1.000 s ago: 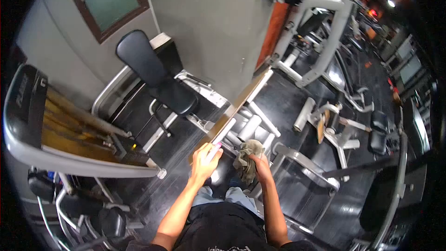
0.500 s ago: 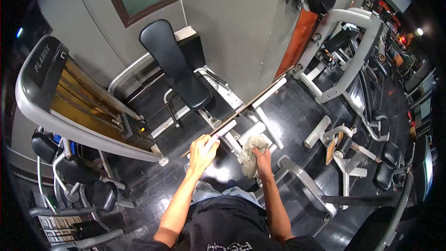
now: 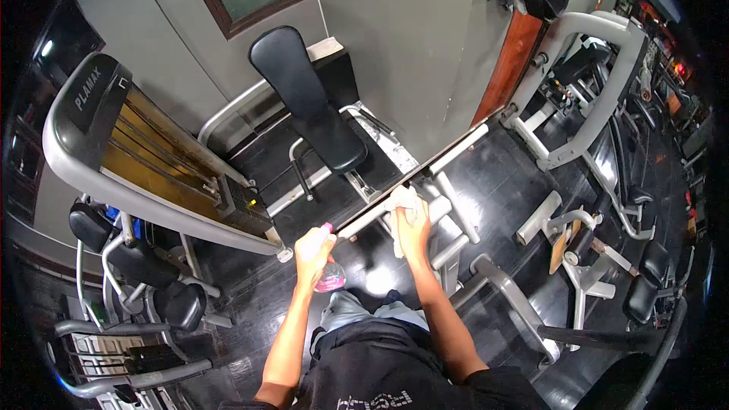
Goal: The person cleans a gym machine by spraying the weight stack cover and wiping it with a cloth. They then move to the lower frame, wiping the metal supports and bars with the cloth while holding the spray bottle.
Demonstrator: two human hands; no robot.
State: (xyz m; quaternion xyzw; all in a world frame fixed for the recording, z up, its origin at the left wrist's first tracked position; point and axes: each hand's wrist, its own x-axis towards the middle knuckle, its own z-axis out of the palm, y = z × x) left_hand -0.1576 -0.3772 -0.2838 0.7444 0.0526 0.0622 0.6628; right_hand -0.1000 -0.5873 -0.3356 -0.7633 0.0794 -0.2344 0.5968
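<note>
My left hand [image 3: 311, 255] is closed around a clear spray bottle [image 3: 331, 279] with a pink top and a pink label or contents. It is held upright-ish in front of my left leg, near the end of a white tubular bar [image 3: 361, 222]. My right hand [image 3: 413, 232] grips a pale, crumpled cloth [image 3: 402, 199], which lies against the white metal frame at the right end of that bar. Part of the cloth is hidden beneath my fingers.
Beyond the bar stands a machine with a black padded seat [image 3: 340, 149]. A weight-stack tower [image 3: 80, 118] marked PLAMAX rises at left. Grey machine frames [image 3: 577, 118] fill the right side. A curved grey tube [image 3: 510, 300] sits close to my right leg.
My left hand has drawn back and down, bringing the spray bottle into sight. My right hand has moved forward and left with the cloth onto the frame. The view has shifted slightly.
</note>
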